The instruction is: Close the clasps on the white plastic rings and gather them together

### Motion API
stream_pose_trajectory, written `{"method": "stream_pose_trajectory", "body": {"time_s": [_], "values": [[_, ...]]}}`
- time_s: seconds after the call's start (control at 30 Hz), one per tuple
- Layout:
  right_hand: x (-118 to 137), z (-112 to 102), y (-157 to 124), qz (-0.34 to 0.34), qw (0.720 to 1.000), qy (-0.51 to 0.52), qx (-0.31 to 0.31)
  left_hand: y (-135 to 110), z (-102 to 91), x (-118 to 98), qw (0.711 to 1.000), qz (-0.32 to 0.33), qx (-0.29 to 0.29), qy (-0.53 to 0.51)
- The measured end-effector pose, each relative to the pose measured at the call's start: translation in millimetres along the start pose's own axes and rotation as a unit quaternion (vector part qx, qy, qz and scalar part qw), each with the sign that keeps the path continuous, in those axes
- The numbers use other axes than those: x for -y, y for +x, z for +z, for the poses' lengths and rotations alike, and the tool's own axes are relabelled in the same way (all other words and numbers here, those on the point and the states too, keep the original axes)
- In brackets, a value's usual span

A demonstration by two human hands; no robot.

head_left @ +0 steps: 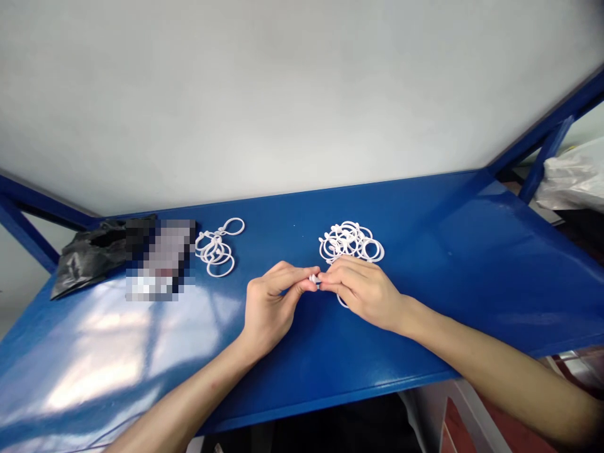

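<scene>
My left hand and my right hand meet at the middle of the blue table, fingertips pinched together on a small white plastic ring. Part of the ring's loop shows below my right hand. Just behind my right hand lies a pile of several white rings. A second, smaller group of white rings lies to the left of my left hand, some linked in a short chain.
A black plastic bag lies at the table's far left, beside a blurred-out object. A white wall stands behind the table. A clear plastic bag sits beyond the blue frame post at the right.
</scene>
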State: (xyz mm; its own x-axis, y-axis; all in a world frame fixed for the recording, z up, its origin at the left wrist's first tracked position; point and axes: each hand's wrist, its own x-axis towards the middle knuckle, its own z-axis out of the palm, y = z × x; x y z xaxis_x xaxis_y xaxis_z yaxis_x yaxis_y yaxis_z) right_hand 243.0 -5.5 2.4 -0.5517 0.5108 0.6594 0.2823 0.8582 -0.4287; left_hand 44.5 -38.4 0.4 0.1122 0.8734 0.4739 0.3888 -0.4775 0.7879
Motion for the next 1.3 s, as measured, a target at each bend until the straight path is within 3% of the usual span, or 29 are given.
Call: {"method": "stream_pose_trajectory", "body": {"time_s": [0.27, 0.47, 0.63, 0.77, 0.87, 0.93, 1.0, 1.1, 1.2, 1.3], "values": [[3.5, -0.9, -7.9, -0.041, 0.993, -0.101, 0.039, -8.5, 7.8, 1.4, 1.0, -0.012, -0.003, -0.024], [7.8, -2.4, -7.4, -0.066, 0.984, -0.165, 0.031, -12.3, 12.7, 3.4, 0.999, -0.016, -0.014, -0.035], [4.2, 1.4, -5.4, -0.081, 0.983, -0.161, 0.023, -11.6, 15.3, 1.4, 0.997, 0.023, 0.027, -0.074], [-1.7, 5.7, -0.9, -0.079, 0.987, -0.141, 0.004, 0.7, 10.2, -1.2, 0.995, 0.061, 0.055, -0.047], [-8.1, -1.1, 2.6, -0.042, 0.988, -0.148, 0.02, 15.7, -4.3, 6.8, 0.995, 0.08, 0.046, 0.032], [-14.0, -10.0, 3.5, 0.0, 0.988, -0.155, 0.026, 26.0, -19.1, 18.9, 0.988, 0.063, 0.006, 0.139], [-19.7, -18.2, 3.0, 0.045, 0.987, -0.15, 0.033, 34.8, -35.5, 34.1, 0.965, 0.048, -0.032, 0.257], [-24.3, -22.9, 0.7, 0.07, 0.985, -0.142, 0.071, 42.5, -56.8, 55.5, 0.917, 0.0, -0.046, 0.396], [-24.0, -19.7, -1.0, 0.056, 0.98, -0.159, 0.11, 43.2, -70.2, 70.4, 0.871, -0.052, -0.026, 0.488], [-23.6, -16.2, -1.1, 0.061, 0.972, -0.189, 0.129, 41.0, -76.7, 79.6, 0.85, -0.079, 0.008, 0.52]]}}
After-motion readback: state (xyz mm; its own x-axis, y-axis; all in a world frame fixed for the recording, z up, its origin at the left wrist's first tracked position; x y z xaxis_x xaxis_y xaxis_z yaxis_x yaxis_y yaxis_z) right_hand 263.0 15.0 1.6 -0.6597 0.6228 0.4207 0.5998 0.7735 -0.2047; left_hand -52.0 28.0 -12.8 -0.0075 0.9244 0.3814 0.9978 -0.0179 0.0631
